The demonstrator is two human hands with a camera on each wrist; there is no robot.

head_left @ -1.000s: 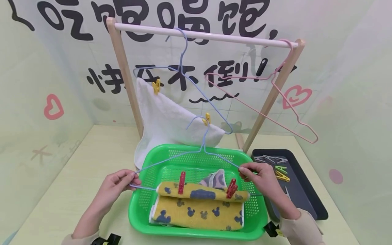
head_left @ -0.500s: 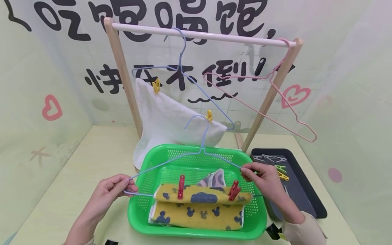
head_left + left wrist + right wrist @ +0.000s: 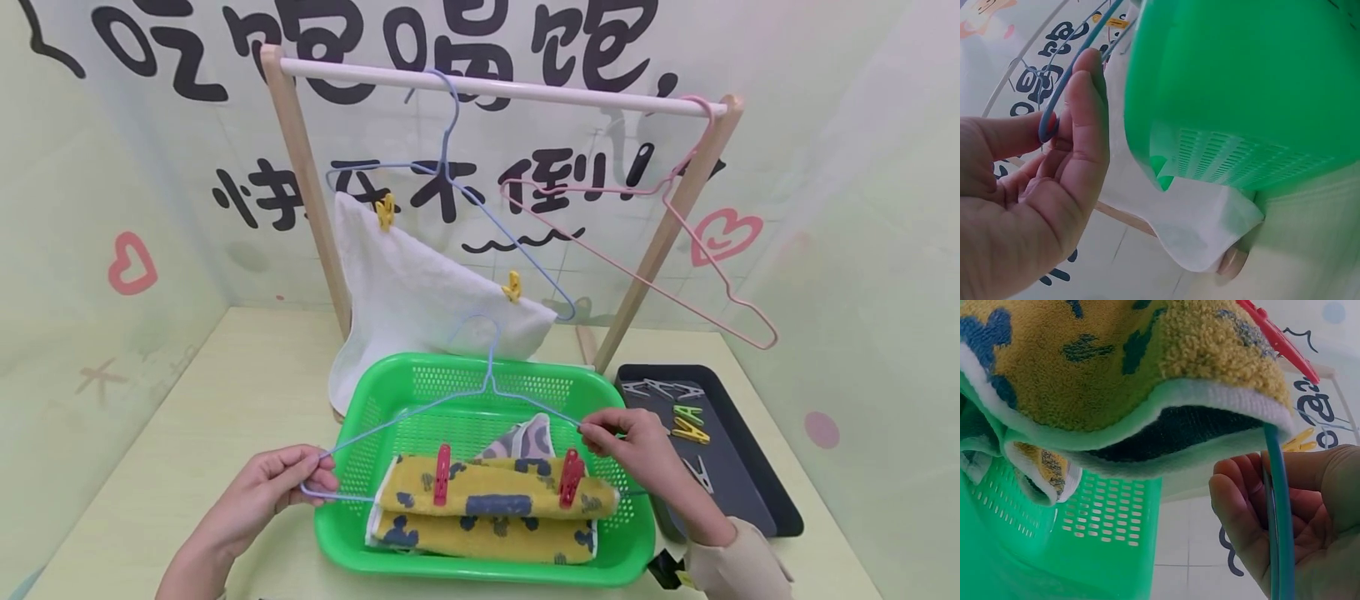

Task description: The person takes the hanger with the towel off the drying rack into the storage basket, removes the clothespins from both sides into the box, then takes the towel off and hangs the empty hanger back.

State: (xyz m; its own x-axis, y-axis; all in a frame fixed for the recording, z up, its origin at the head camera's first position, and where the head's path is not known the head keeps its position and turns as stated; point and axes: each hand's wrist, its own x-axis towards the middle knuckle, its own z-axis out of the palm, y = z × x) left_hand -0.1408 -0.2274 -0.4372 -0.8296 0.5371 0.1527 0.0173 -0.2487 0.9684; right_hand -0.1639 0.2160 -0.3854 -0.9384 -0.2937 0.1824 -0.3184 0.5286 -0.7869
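Note:
My left hand (image 3: 273, 483) pinches the left corner of a blue wire clothes hanger (image 3: 490, 383). Its right shoulder is pinched between thumb and fingers of my right hand (image 3: 633, 446). Over the hanger's lower bar is folded a yellow towel (image 3: 498, 505) with dark blue mouse-head prints, fastened by two red clothespins (image 3: 442, 475). The towel's lower part hangs into the green basket (image 3: 480, 570). In the left wrist view the hanger's bent end (image 3: 1050, 128) sits between thumb and fingers. In the right wrist view the wire (image 3: 1279, 519) passes through my grip, leaving the towel's white edge.
Behind the basket stands a wooden rack with a white rod (image 3: 525, 89). On it hang another blue hanger (image 3: 510, 237) with a white towel (image 3: 420, 287) under yellow clothespins (image 3: 386, 212), and a pink hanger (image 3: 600, 190). A dark tray (image 3: 757, 492) with several clothespins lies right. A greyish-purple patterned cloth (image 3: 517, 442) lies in the basket.
The hanger with the yellow towel has come down a little and its hook sits lower. My left hand has moved slightly left and down. Both hands keep hold of the hanger.

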